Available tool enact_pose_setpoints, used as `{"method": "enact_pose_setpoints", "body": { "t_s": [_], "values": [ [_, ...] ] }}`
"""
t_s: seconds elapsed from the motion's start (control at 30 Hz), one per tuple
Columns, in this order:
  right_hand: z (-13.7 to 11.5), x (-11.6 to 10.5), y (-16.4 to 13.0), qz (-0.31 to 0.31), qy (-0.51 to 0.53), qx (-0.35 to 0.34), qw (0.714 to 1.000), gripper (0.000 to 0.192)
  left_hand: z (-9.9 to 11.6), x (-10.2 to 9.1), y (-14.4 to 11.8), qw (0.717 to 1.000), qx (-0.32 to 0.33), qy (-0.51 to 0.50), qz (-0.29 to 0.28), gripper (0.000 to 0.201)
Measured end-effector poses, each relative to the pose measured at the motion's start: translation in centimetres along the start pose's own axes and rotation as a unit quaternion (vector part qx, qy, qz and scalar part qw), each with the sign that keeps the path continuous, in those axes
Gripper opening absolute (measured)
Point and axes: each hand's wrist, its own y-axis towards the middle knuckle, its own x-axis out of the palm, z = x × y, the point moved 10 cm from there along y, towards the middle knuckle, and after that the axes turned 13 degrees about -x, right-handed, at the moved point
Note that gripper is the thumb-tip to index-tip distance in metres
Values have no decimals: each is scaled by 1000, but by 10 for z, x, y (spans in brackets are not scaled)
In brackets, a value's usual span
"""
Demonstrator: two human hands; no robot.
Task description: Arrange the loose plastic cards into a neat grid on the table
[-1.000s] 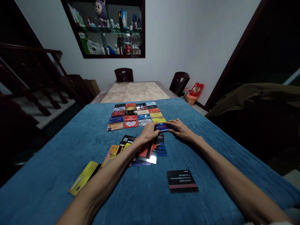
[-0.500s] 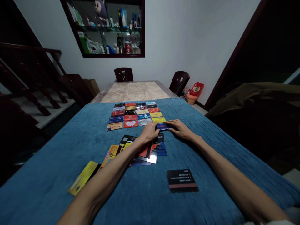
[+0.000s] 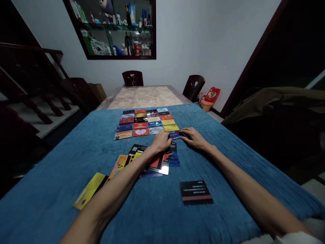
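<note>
A dark blue card (image 3: pixel 175 135) is pinched between the left hand (image 3: pixel 160 141) and right hand (image 3: pixel 193 137) beside the card grid (image 3: pixel 144 122)

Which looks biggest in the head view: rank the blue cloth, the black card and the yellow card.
1. Blue cloth, by far.
2. Black card and yellow card look alike; no ranking, as both lie near the camera at different angles.

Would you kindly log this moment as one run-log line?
left hand: on blue card | right hand: on blue card | card grid: beside | loose cards: nearer
</note>
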Motion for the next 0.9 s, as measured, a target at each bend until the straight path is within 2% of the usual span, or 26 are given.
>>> {"method": "enact_pose_setpoints", "body": {
  "t_s": [0.33, 0.47, 0.53, 0.63, 0.73, 0.83, 0.9],
  "values": [
    [4, 4, -1, -9, -10, 11, 1000, 33, 9, -3, -6, 998, 6, 51, -19, 26],
    [2, 3, -2, -2, -10, 15, 1000, 35, 25, -17, -15, 998, 37, 56, -1, 21],
    [1, 1, -2, 5, -7, 16, 1000, 38, 40, -21, -22, 997, 69, 38, -14, 16],
    [-1, -2, -4, 15, -1, 14, 1000, 39, 72, -23, -40, 988, 135, 1, -70, 7],
    [-3, -5, -5, 23, 7, 13, 1000, 39, 105, -16, -69, 964, 200, -10, -174, 10],
    [-5, -8, -5, 29, 13, 10, 999, 38, 126, -5, -101, 931, 240, 33, -272, 20],
    [-6, -8, -5, 29, 15, 9, 999, 36, 131, 2, -118, 911, 250, 60, -321, 24]
  ]
}}
